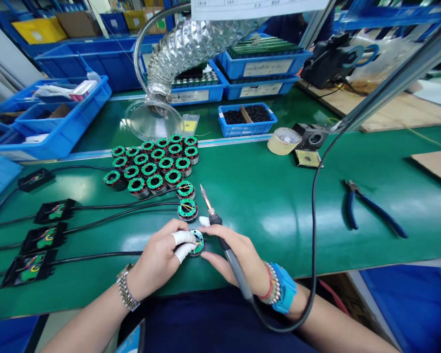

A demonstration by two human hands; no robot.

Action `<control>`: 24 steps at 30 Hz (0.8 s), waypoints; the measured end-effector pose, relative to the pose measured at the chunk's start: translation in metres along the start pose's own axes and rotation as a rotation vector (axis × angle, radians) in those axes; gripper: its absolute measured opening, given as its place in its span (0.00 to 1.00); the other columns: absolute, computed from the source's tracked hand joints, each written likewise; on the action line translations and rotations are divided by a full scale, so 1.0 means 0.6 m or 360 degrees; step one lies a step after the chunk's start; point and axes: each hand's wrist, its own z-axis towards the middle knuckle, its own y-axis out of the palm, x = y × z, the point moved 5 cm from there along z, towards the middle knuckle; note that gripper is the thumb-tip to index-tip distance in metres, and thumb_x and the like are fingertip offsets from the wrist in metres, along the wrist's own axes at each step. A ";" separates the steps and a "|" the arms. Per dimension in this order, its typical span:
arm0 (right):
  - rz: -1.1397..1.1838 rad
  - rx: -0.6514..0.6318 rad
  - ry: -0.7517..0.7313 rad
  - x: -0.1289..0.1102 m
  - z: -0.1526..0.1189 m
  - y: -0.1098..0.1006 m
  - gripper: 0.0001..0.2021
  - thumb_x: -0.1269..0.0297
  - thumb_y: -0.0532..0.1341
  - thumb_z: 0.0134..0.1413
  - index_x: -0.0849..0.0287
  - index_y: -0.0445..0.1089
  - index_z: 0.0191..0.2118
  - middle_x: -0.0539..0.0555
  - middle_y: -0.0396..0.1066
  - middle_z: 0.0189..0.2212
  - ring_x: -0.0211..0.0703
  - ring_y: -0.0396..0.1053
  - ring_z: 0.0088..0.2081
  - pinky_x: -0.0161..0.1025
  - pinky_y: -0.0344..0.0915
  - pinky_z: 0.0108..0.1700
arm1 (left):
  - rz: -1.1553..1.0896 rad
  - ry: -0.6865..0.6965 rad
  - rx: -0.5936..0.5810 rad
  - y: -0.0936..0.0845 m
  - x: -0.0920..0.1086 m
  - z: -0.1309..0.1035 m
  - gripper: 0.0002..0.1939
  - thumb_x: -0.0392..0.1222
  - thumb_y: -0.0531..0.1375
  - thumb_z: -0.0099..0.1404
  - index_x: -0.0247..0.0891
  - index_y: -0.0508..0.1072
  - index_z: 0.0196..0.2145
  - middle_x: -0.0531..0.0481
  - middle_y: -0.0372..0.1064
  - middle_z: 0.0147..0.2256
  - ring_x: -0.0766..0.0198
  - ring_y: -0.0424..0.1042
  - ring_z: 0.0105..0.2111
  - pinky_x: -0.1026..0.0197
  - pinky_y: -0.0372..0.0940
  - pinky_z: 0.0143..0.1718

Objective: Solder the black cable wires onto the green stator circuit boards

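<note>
At 6 o'clock the left hand (165,251) pinches likely wires (197,241) on the green-topped ring (198,249), probably positioning them, while the right hand (244,255) grips a soldering iron (237,272) whose 11 o'clock tip (202,189) seemingly needs turning inward.

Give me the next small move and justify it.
I'd probably steady the small ring-shaped part with a green circuit-board top before lowering the grey-and-black pen-shaped soldering iron: the left hand has white-wrapped fingers on it, the right hand, holding the iron, is at its edge, and the iron's metal tip points away.
</note>
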 end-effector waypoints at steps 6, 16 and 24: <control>-0.0102 0.0103 -0.0184 -0.026 -0.001 -0.074 0.12 0.69 0.59 0.54 0.59 0.69 0.45 0.52 0.73 0.25 0.39 0.69 0.26 0.36 0.68 0.29 | -0.0013 0.0011 0.0003 0.004 0.006 0.006 0.05 0.30 0.58 0.61 0.35 0.72 0.31 0.50 0.67 0.34 0.70 0.68 0.32 0.70 0.63 0.34; 0.0167 -0.0048 -0.0065 -0.019 -0.008 -0.084 0.10 0.75 0.57 0.50 0.61 0.74 0.38 0.51 0.68 0.19 0.37 0.61 0.22 0.37 0.62 0.25 | -0.0054 -0.0045 -0.0093 0.009 -0.005 0.004 0.05 0.32 0.56 0.63 0.37 0.72 0.32 0.51 0.66 0.34 0.70 0.67 0.32 0.68 0.63 0.34; 0.0145 -0.0078 -0.0079 -0.024 -0.004 -0.085 0.11 0.75 0.57 0.50 0.60 0.73 0.39 0.51 0.69 0.20 0.37 0.62 0.21 0.37 0.63 0.26 | -0.0036 -0.0044 -0.0105 0.009 -0.001 0.007 0.06 0.32 0.55 0.63 0.37 0.72 0.32 0.50 0.66 0.34 0.69 0.67 0.31 0.67 0.63 0.33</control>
